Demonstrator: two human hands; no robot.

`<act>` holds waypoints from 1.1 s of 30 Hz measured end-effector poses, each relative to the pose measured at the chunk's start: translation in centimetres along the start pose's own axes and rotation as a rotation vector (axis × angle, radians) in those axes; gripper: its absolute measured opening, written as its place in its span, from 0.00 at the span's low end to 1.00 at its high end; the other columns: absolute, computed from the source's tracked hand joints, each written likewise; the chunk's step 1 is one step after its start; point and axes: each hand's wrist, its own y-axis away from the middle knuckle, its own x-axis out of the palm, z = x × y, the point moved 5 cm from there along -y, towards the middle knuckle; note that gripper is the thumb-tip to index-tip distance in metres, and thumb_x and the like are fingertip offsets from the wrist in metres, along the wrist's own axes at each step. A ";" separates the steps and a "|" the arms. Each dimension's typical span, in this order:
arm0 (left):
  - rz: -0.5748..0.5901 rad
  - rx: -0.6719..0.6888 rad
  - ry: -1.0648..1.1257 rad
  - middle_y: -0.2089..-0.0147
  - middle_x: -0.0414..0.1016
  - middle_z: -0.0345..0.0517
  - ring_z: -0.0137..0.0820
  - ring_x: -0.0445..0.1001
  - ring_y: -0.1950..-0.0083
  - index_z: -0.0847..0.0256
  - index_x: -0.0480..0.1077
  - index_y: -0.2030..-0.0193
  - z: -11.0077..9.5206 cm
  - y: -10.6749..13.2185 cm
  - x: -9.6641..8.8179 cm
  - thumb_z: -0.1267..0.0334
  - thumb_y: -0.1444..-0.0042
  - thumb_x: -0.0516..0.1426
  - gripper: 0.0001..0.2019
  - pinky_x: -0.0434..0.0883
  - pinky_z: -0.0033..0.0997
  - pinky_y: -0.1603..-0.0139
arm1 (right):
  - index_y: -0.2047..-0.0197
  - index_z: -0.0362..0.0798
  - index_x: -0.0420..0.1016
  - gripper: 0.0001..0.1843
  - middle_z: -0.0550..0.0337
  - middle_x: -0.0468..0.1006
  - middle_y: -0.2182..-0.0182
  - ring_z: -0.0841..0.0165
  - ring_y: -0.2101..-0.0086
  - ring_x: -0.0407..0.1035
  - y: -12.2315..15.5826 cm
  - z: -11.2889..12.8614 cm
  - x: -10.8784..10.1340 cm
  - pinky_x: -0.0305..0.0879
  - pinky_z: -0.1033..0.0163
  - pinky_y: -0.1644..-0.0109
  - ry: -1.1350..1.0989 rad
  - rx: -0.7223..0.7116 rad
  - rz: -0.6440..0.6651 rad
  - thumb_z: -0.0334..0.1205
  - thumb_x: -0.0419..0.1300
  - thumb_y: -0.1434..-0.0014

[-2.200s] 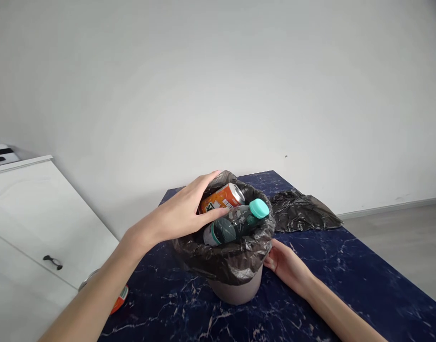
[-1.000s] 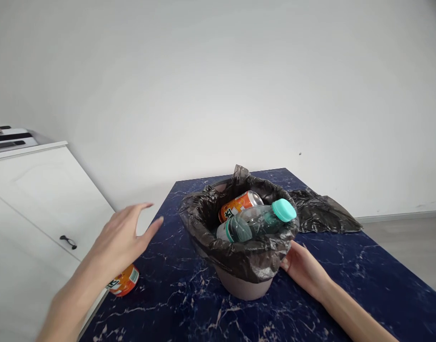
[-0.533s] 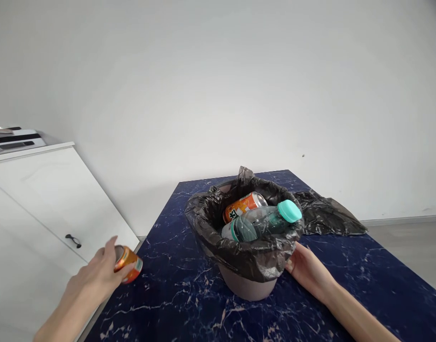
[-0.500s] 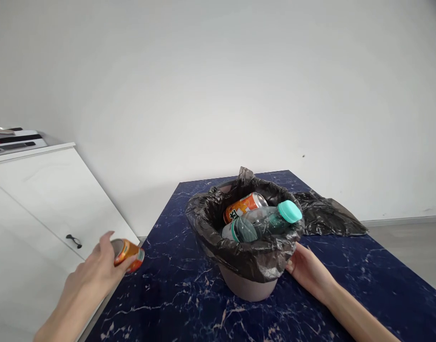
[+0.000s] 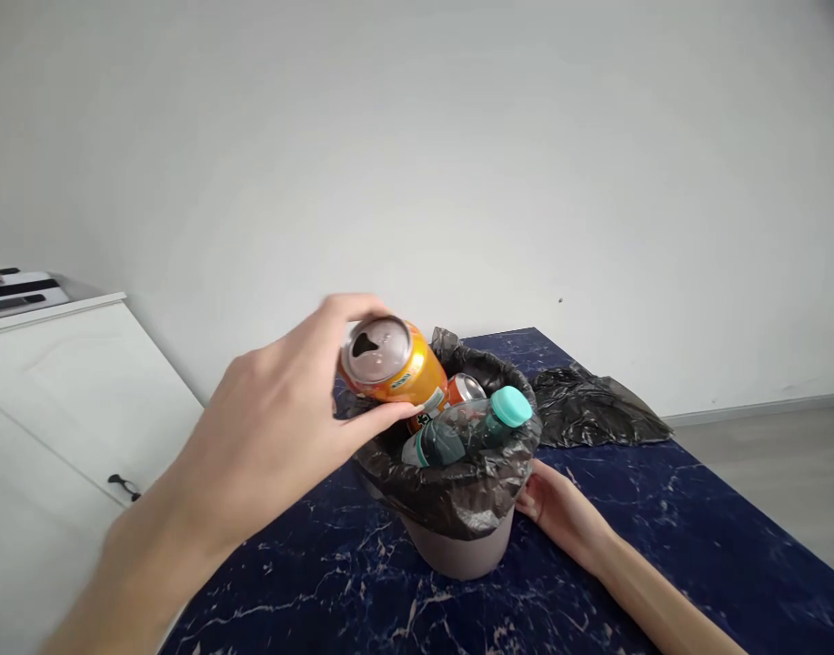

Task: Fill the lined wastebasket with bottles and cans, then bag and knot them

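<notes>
one orange can [image 5: 406,368], silver-topped, opened, tilted | hands: left [image 5: 286,409] holding it; right [image 5: 557,511] at bin [image 5: 461,553], grip unclear

Two cans [image 5: 422,368] [image 5: 467,388], one bottle [image 5: 457,432], one bin [image 5: 461,551]

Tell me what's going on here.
The left hand holds an opened orange can, tilted, at the mouth of a bin lined with a black bag. The right hand is at the bin's side. A second orange can and a turquoise-capped bottle lie in the bag. Crumpled black plastic lies nearby on the blue table.
</notes>
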 end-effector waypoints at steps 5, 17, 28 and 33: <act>0.265 0.111 -0.012 0.40 0.80 0.42 0.43 0.82 0.54 0.43 0.72 0.35 -0.9 -3.7 2.9 0.50 0.45 0.71 0.30 0.75 0.40 0.55 | 0.75 0.48 0.72 0.24 0.67 0.67 0.79 0.74 0.76 0.56 0.0 0.2 0.4 0.57 0.64 0.70 0.000 -0.008 0.026 0.52 0.81 0.52; 0.124 -0.186 0.038 0.45 0.82 0.52 0.43 0.82 0.55 0.54 0.74 0.39 3.8 -2.1 4.6 0.41 0.26 0.48 0.25 0.74 0.42 0.53 | 0.73 0.48 0.74 0.23 0.66 0.67 0.78 0.74 0.77 0.55 0.2 1.1 0.9 0.56 0.66 0.72 0.072 -0.075 0.051 0.54 0.78 0.45; 0.511 -0.594 0.600 0.44 0.84 0.54 0.43 0.82 0.55 0.52 0.78 0.39 10.6 1.4 8.7 0.32 0.42 0.63 0.33 0.76 0.36 0.58 | 0.45 0.55 0.78 0.30 0.64 0.79 0.68 0.71 0.74 0.65 0.8 10.7 6.4 0.59 0.65 0.74 0.145 -0.145 0.048 0.57 0.79 0.46; 0.360 -0.639 0.782 0.62 0.79 0.46 0.34 0.74 0.68 0.57 0.77 0.41 9.6 1.0 9.1 0.42 0.43 0.68 0.29 0.62 0.26 0.75 | 0.43 0.54 0.78 0.29 0.60 0.83 0.64 0.66 0.69 0.72 0.5 14.1 8.4 0.63 0.63 0.70 0.283 -0.179 -0.022 0.45 0.80 0.46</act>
